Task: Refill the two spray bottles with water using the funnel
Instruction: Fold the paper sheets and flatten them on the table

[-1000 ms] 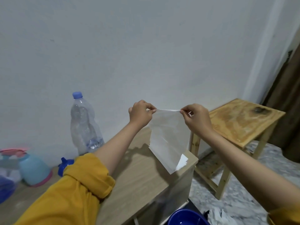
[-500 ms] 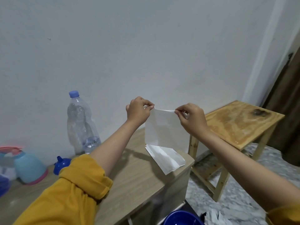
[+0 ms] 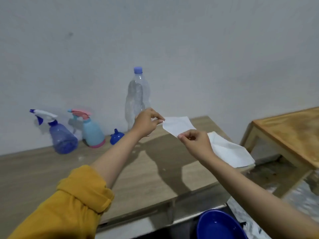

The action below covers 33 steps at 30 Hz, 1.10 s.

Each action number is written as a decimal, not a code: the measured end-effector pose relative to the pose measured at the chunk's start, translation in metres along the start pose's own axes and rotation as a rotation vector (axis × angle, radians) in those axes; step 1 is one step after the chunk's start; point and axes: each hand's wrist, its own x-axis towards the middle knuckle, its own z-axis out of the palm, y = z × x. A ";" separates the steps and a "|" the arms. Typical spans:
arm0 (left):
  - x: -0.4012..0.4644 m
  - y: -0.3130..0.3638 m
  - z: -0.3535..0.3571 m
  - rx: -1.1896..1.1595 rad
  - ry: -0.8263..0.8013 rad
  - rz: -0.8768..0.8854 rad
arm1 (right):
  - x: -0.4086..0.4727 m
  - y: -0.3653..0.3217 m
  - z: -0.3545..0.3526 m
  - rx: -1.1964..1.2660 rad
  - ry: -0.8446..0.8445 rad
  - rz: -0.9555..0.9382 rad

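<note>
Both hands busy with tissue (image 3: 176, 125): left hand (image 3: 146, 122) pinches one corner, right hand (image 3: 194, 141) other. Spray bottles (image 3: 63, 137) (image 3: 91, 132), funnel (image 3: 116, 136) against wall, untouched. Looks like wiping; refilling next needs tissue dropped.

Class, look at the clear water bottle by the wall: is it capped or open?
Capped. The clear water bottle stands upright against the wall with its pale blue cap seated on the neck.

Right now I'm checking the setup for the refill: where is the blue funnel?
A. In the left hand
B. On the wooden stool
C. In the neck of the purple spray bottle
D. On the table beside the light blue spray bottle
D: the funnel sits on the table, just right of the light blue spray bottle.
</note>
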 end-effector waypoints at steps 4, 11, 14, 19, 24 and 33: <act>-0.033 -0.064 -0.059 0.088 0.039 -0.036 | -0.024 -0.016 0.086 0.068 -0.024 0.022; -0.104 -0.183 -0.180 0.197 0.003 -0.071 | -0.087 -0.057 0.254 0.109 -0.068 0.093; -0.132 -0.233 -0.227 0.264 -0.034 -0.100 | -0.119 -0.080 0.322 0.153 -0.080 0.120; -0.173 -0.304 -0.295 0.362 -0.070 -0.127 | -0.163 -0.109 0.429 0.135 -0.095 0.163; -0.213 -0.371 -0.347 0.385 -0.079 -0.153 | -0.191 -0.129 0.524 0.040 -0.188 0.159; -0.281 -0.471 -0.380 0.443 -0.194 -0.300 | -0.238 -0.121 0.621 -0.141 -0.433 0.126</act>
